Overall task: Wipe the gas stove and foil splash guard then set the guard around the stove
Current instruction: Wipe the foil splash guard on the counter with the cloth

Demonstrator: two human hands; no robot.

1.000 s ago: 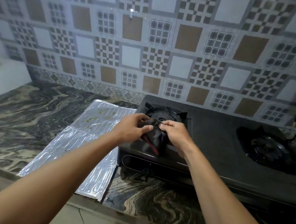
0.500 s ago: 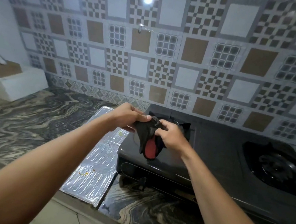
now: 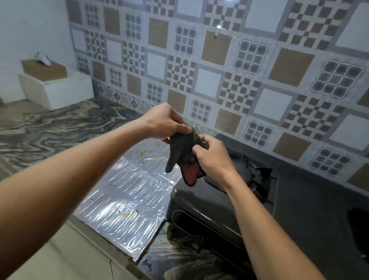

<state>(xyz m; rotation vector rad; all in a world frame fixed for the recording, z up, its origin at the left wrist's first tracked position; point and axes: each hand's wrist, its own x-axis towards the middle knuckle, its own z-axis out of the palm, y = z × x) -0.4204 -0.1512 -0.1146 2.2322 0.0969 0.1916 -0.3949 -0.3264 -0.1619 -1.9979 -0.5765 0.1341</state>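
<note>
My left hand (image 3: 166, 122) and right hand (image 3: 213, 160) pinch a dark, red-patched cloth (image 3: 183, 156) above the black gas stove (image 3: 218, 202); the crumb-flecked silver foil splash guard (image 3: 132, 193) lies flat on the marbled worktop (image 3: 43, 129), liable to crease under hard wiping.

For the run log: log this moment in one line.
left hand, right hand: both grip cloth | foil guard: flat, stained | stove: unwiped
</note>
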